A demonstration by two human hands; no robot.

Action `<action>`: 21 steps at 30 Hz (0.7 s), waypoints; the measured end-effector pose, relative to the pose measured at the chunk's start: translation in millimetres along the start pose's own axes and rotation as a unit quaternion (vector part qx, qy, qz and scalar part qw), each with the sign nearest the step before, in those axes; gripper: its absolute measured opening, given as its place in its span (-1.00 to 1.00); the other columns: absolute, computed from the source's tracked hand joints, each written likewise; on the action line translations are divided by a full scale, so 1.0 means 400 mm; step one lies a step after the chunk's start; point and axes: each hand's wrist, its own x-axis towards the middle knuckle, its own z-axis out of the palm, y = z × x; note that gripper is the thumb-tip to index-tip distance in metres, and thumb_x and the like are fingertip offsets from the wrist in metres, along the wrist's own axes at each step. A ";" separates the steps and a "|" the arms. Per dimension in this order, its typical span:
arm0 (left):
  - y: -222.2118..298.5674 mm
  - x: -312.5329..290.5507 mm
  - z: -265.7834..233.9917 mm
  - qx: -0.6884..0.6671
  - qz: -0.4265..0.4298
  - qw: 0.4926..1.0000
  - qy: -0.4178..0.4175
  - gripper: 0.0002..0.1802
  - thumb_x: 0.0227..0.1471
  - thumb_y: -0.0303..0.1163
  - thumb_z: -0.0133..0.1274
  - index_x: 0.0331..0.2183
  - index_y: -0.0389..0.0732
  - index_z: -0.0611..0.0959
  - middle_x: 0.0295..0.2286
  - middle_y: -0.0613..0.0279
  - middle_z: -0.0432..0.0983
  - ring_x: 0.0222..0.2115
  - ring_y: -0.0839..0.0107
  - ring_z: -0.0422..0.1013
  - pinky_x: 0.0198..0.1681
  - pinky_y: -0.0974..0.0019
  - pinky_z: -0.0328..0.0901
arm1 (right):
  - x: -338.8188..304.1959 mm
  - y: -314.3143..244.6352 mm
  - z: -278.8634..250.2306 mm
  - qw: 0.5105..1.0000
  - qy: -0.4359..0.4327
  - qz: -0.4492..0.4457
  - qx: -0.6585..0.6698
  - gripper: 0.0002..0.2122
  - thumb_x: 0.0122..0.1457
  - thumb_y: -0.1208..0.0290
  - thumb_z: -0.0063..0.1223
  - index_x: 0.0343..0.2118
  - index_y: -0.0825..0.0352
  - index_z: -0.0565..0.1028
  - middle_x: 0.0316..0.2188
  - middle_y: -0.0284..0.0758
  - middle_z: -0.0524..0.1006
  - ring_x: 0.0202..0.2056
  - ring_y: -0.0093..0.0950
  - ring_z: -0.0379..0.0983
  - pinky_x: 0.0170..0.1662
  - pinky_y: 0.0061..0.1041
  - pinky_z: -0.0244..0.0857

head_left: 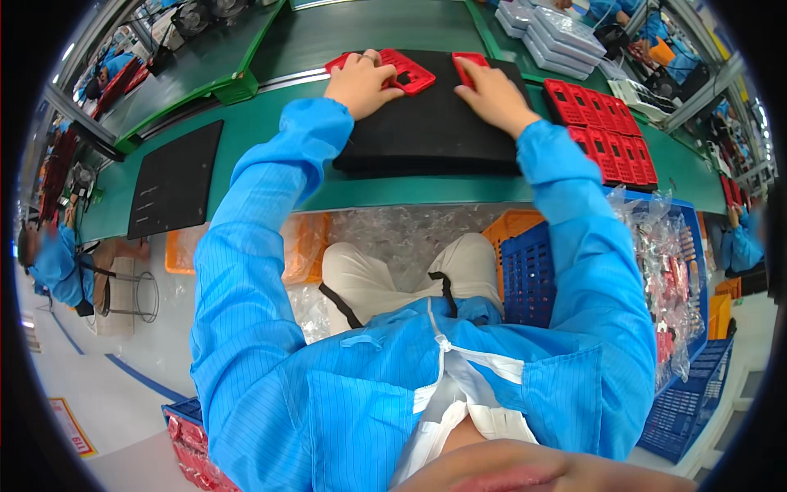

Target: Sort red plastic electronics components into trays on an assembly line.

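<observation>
Resting over the far left corner of the black pad (434, 127), the left hand (361, 84) curls its fingers on a red plastic panel (420, 78) with dark openings; its thumb points toward the panel's near edge. Whether those fingers are closed on the panel or only press it, I cannot tell. Another bit of red plastic (336, 62) shows left of that hand, by the pad's far left corner. The right hand (496, 97) reaches to the far right part of the pad, fingers laid over a smaller-looking red piece (462, 75), thumb apart; the firmness of that hold cannot be told either. Both red pieces under the fingers lie at the pad's far edge, with black surface between them.

Right of the pad, red casings (602, 131) stand in two close rows on the green bench (270, 156). Left of the pad, well apart, lies a flat black sheet (176, 180). Beyond the pad's far right corner sit stacked pale trays (566, 41). Below the pad, toward the person, is a blue crate (527, 275).
</observation>
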 end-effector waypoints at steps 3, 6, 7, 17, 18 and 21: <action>0.046 -0.011 0.011 -0.088 0.004 0.996 0.034 -0.68 -0.13 -0.05 0.14 -0.38 -0.05 0.59 -0.17 0.15 0.32 -0.07 0.11 0.23 -0.09 0.01 0.18 | -0.017 -0.100 0.021 0.999 -0.017 -0.022 -0.024 -0.53 0.02 -0.01 0.01 0.00 0.03 0.36 -0.11 -0.20 0.39 -0.05 -0.19 0.30 -0.04 -0.21 0.22; -0.006 -0.025 0.032 -0.095 0.051 0.992 0.068 -0.66 -0.11 -0.09 0.12 -0.26 0.01 0.58 -0.09 0.18 0.31 -0.04 0.13 0.22 0.02 -0.01 0.07 | -0.016 -0.114 0.031 0.998 -0.012 -0.011 -0.061 -0.56 0.00 -0.04 0.04 -0.07 0.03 0.42 -0.05 -0.25 0.34 0.00 -0.24 0.25 -0.02 -0.19 0.17; -0.023 -0.038 0.041 -0.092 0.053 0.992 0.070 -0.66 -0.11 -0.09 0.12 -0.26 0.01 0.58 -0.09 0.18 0.31 -0.04 0.13 0.22 0.02 -0.01 0.07 | -0.010 -0.093 0.025 0.999 -0.022 -0.022 -0.020 -0.59 -0.01 -0.02 0.06 -0.12 0.07 0.44 -0.08 -0.24 0.35 -0.02 -0.24 0.26 -0.03 -0.21 0.18; -0.047 -0.035 0.026 -0.097 0.106 0.989 -0.040 -0.52 -0.03 -0.22 -0.04 0.00 0.12 0.42 0.00 0.20 0.28 0.07 0.18 0.16 0.12 0.04 -0.01 | 0.013 0.075 0.005 0.966 -0.044 -0.108 0.229 -0.77 -0.09 0.52 0.00 -0.28 0.27 0.47 -0.13 -0.23 0.43 -0.08 -0.25 0.34 0.01 -0.41 0.22; -0.039 -0.038 0.025 -0.097 0.110 0.988 -0.045 -0.52 -0.03 -0.22 -0.04 0.00 0.12 0.42 0.00 0.20 0.28 0.07 0.18 0.16 0.12 0.04 -0.01 | 0.014 0.076 0.011 0.969 -0.041 -0.104 0.221 -0.75 -0.06 0.51 -0.01 -0.24 0.24 0.48 -0.12 -0.22 0.43 -0.08 -0.24 0.35 0.00 -0.40 0.23; 0.006 -0.052 0.012 -0.197 0.136 0.970 0.042 -0.50 -0.01 -0.11 0.03 -0.02 -0.05 0.43 0.01 0.11 0.26 0.01 0.11 0.23 0.05 0.14 0.15 | 0.020 0.057 0.044 0.989 0.018 -0.109 0.099 -0.69 0.02 0.45 -0.04 -0.10 0.22 0.43 -0.10 -0.19 0.43 -0.06 -0.23 0.34 0.00 -0.37 0.23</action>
